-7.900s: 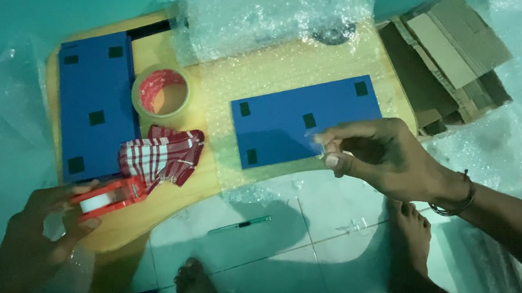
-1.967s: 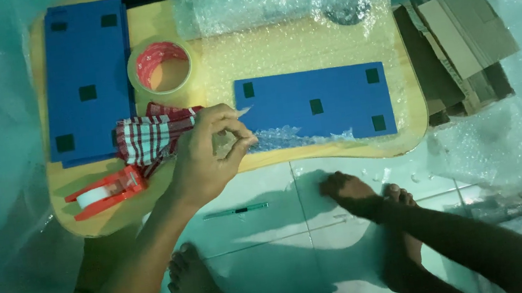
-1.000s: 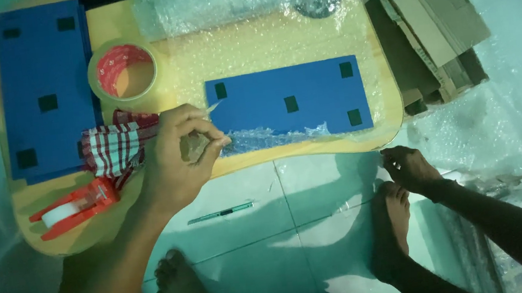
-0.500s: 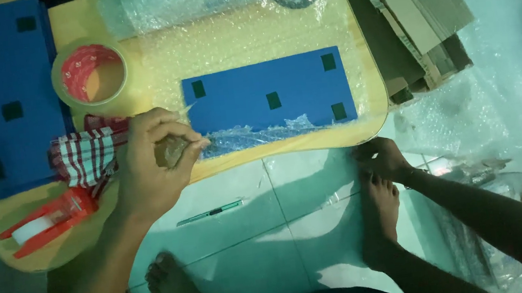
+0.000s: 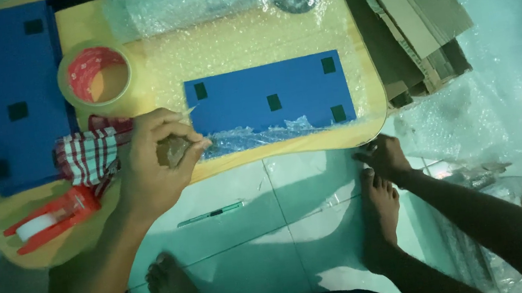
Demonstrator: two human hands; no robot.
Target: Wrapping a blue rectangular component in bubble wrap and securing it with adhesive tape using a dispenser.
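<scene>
Dim, with a heavy teal cast throughout. Soft overhead light, glinting on the bubble wrap [image 5: 225, 0] and glaring palely at right. Blurred shadows under the forearms on the floor tiles [image 5: 305, 187]. Slightly soft focus; corners darker.

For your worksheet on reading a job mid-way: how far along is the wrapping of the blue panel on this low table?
Done: the blue panel lies on bubble wrap, with clear tape along its near edge. In hand: the left hand pinches a small piece at the panel's near left corner; the right hand rests on the floor. Left: the panel's top is uncovered, and a second blue panel lies bare beside the tape roll.
</scene>
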